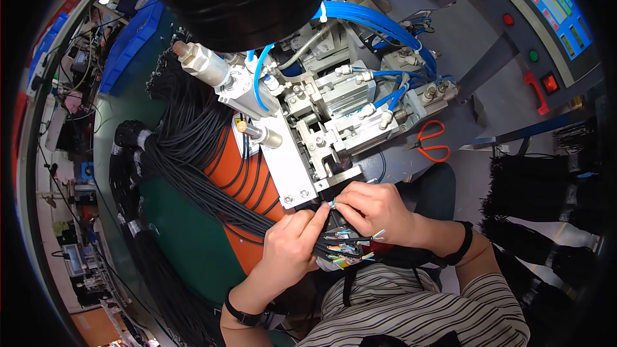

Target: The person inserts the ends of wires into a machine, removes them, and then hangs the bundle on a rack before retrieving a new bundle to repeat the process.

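My left hand (292,244) and my right hand (376,209) meet in front of a metal machine (286,170). Both are closed, fingertips pinching the stripped end of a black cable, where thin coloured wires (331,204) show between them. Most of that cable's end is covered by my fingers. Just below, several more black cables with fanned-out coloured wire ends (350,249) lie between my wrists. Their black lengths (238,215) run off to the left, passing beneath my left hand toward a large cable bundle (186,128).
Red-handled scissors (432,144) lie right of the machine. Blue air hoses (379,19) arch over it, and a black ribbed tube (231,0) hangs at the top. A control panel with a screen (553,13) stands at upper right. Black cable bundles (527,186) hang at right.
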Available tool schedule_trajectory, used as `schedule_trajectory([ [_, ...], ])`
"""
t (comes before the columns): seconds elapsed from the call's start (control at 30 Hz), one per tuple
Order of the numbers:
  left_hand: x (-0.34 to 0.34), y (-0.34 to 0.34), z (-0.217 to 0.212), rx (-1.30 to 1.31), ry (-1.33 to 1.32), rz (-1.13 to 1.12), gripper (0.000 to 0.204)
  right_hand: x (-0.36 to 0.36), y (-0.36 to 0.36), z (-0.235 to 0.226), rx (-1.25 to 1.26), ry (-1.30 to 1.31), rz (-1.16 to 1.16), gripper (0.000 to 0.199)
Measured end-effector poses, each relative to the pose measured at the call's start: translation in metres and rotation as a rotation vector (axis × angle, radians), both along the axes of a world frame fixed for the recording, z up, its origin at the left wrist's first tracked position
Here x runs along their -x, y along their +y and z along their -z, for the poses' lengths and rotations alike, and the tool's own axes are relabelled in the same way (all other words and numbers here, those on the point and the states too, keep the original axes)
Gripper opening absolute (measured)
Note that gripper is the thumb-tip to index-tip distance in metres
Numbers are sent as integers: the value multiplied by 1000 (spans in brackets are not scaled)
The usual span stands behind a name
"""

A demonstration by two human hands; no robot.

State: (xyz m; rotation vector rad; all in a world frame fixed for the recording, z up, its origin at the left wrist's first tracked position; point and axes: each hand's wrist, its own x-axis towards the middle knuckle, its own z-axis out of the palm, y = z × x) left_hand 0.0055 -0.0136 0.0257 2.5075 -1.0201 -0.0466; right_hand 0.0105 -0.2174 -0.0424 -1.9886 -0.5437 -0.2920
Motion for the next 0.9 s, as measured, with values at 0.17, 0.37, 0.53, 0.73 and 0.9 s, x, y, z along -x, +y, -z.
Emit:
schedule_trajectory([
  [0.17, 2, -4, 1, -111, -144, 78, 51, 1, 1, -2, 63, -47, 25, 7],
  [0.37, 6, -8, 3, -219, -251, 96, 44, 4, 2, -3, 178, -147, 48, 11],
  [0.53, 1, -12, -1, -306, -191, 112, 51, 3, 1, -11, 309, -93, 37, 10],
  [0.73, 2, -10, 5, -213, -270, 81, 40, 0, -1, -14, 311, -102, -16, 11],
  [0.9, -5, -10, -3, -232, -224, 46, 42, -12, -3, -3, 174, -34, -21, 7],
])
